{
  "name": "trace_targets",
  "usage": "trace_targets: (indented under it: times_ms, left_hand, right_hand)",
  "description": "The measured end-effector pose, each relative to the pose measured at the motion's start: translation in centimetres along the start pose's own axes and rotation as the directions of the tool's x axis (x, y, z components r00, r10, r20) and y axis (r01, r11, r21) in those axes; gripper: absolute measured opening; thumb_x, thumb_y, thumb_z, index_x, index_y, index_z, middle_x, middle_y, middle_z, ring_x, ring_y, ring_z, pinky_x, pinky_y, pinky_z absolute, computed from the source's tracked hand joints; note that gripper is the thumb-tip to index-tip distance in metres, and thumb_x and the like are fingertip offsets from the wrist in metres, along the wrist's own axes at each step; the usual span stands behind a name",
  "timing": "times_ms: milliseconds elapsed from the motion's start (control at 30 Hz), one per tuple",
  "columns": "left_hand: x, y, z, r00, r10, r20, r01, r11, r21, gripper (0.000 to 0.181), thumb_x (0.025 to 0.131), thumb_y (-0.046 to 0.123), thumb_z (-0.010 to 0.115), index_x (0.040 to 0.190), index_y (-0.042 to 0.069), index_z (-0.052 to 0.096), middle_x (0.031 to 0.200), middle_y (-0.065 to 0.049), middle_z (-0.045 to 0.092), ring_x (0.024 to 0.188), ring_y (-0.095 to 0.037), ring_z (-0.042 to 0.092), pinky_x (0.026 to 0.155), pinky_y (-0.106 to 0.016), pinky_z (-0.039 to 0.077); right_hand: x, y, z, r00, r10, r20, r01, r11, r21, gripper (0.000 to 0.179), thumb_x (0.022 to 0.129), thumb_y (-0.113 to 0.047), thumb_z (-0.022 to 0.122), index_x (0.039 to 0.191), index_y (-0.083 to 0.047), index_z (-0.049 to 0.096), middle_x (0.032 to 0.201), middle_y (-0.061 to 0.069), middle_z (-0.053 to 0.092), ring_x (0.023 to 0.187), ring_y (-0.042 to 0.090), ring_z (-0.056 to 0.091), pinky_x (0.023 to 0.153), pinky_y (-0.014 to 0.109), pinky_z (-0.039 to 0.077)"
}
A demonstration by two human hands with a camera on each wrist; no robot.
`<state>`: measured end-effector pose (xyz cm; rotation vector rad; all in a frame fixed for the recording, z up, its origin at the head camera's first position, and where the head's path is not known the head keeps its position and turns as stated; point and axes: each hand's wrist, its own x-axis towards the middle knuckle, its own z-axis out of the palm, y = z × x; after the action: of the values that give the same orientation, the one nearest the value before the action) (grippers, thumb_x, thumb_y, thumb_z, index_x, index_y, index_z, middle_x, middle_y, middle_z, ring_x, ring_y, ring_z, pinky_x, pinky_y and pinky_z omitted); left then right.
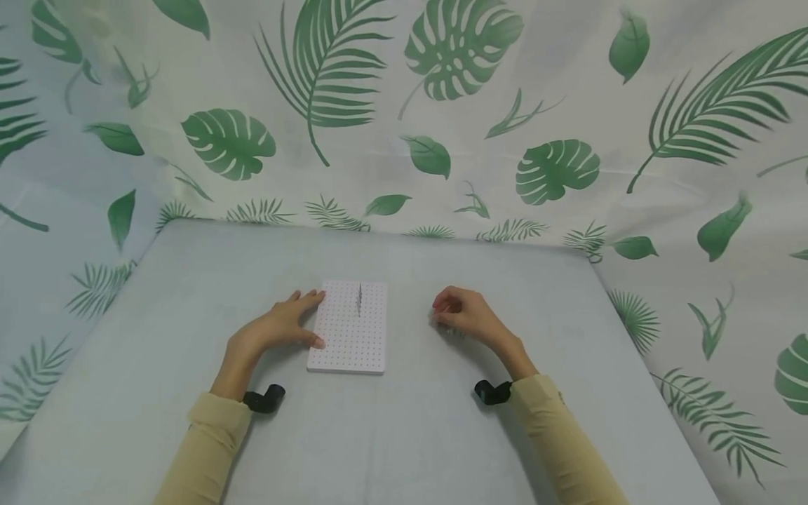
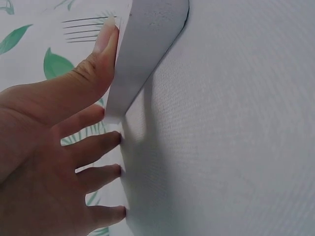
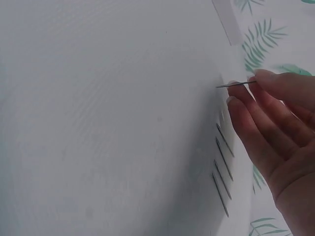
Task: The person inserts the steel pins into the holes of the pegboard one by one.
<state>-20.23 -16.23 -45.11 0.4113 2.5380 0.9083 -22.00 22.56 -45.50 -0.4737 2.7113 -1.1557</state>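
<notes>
A white board (image 1: pixel 347 344) with a grid of small holes lies flat on the table. Several thin metal needles (image 1: pixel 360 300) stand upright in a row in its upper part. My left hand (image 1: pixel 278 326) is at the board's left side, fingers spread and fairly straight; in the left wrist view the thumb lies along the board (image 2: pixel 140 44) and the fingertips reach toward the tabletop. To the right of the board, my right hand (image 1: pixel 470 315) pinches one needle (image 3: pixel 234 85) between thumb and fingers, its tip sticking out. Below that hand, several loose needles (image 3: pixel 224 159) lie side by side on the table.
A pale cloth covers the table (image 1: pixel 404 435). Behind and at the sides hangs a white curtain (image 1: pixel 379 168) printed with green leaves. Black wrist cameras (image 1: pixel 265 398) sit on both forearms, just above the tabletop.
</notes>
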Motion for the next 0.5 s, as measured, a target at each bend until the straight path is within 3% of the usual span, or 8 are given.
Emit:
trace_targets:
  times_ms: [500]
  left_hand:
    - [0.0,0.3,0.0,1.0,-0.004,0.005,0.004,1.0,-0.008,0.1,0.081,0.03,0.086,0.161,0.006,0.031,0.169,-0.022,0.021,0.156,-0.05,0.005,0.122,-0.072,0.003]
  right_hand:
    - [2.1,-2.4,1.3,1.0,-0.025,-0.006,0.026,0.994,0.104,0.009,0.093,-0.015,0.076,0.1,-0.011,0.071,0.09,0.004,0.076,0.077,0.016,0.073,0.069,0.031,0.056]
